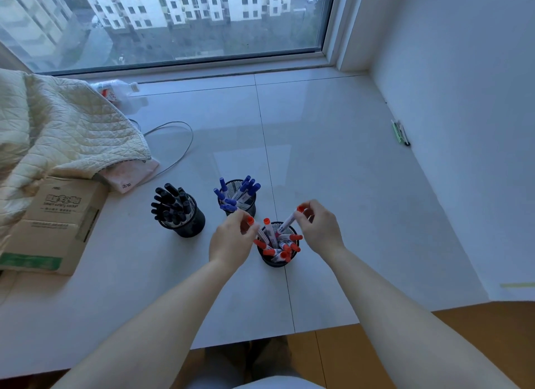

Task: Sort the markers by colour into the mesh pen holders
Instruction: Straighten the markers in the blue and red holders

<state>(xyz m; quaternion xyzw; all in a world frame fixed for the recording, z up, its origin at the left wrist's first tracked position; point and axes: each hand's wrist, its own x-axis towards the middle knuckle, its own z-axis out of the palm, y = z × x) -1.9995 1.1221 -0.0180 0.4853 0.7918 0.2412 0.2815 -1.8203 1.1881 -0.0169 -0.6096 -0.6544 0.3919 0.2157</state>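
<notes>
Looking down through the head camera, I am seeing both hands working over the nearest mesh holder [277, 260], the one filling with red-capped markers [285, 245]. My left hand [231, 241] is pinching a red-capped marker [257, 231] near its cap, the fingers curling round it while its lower end is dipping into the holder. My right hand [320, 229] is pinching a second red marker [289, 219] just under the cap, and that one is leaning to the right with its body going down inside the rim.

Just beyond, the middle holder [241, 202] is carrying the blue-capped markers [238, 193], fanning outward, and to its left a third holder [188, 223] is carrying the black-capped markers [170, 204]. All three are standing upright on the pale tiled ledge [333, 171] under the window [179, 23], near one another but not touching.

At the left edge a cardboard box [52, 229] is lying partly under a quilted cream blanket [58, 128], with a grey cable [176, 145] looping out beside it. A plastic bottle [115, 93] is lying by the window frame, and a few pens [401, 132] are lying against the right-hand wall, well apart from the holders.
</notes>
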